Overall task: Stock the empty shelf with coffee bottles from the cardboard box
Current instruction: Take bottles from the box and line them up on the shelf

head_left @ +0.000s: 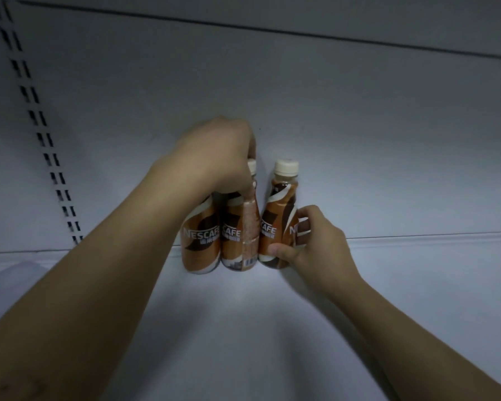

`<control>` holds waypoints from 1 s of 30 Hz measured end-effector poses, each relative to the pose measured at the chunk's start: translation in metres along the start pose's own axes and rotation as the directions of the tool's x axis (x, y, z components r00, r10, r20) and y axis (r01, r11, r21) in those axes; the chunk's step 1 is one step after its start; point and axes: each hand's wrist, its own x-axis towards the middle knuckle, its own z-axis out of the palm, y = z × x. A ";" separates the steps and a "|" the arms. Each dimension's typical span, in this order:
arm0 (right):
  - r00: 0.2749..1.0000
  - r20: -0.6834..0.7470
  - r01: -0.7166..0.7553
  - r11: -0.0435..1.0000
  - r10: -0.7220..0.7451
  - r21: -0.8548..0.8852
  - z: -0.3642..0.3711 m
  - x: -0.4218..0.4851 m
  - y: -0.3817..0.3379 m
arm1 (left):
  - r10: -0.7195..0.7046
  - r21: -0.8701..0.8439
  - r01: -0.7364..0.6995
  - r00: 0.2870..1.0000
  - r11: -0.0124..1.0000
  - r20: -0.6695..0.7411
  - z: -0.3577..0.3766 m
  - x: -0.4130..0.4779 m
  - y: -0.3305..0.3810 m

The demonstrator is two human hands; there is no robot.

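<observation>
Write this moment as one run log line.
left hand: on tops of two bottles | right hand: gripping third bottle | shelf: three bottles at back

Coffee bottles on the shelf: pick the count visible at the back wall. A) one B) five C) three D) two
C, three: the left hand covers the tops of the left bottle and the middle bottle, and the right hand grips the right bottle, all on the shelf.

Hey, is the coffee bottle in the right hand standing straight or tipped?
Tipped: the right bottle leans, cap off to the right above its base.
</observation>
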 end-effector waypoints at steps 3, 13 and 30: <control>1.000 -0.008 0.005 1.000 -0.005 0.005 0.002 -0.001 0.001 | -0.002 0.002 0.002 1.000 1.000 0.022 -0.001 0.000 0.000; 0.998 0.037 -0.051 0.994 0.054 -0.098 0.001 0.006 -0.005 | 0.050 0.035 -0.051 0.999 0.998 0.017 0.002 -0.007 -0.001; 0.988 -0.137 -0.117 0.927 0.071 -0.358 -0.175 -0.103 0.028 | 0.551 -0.074 -0.554 0.833 0.829 -0.058 0.024 -0.062 0.151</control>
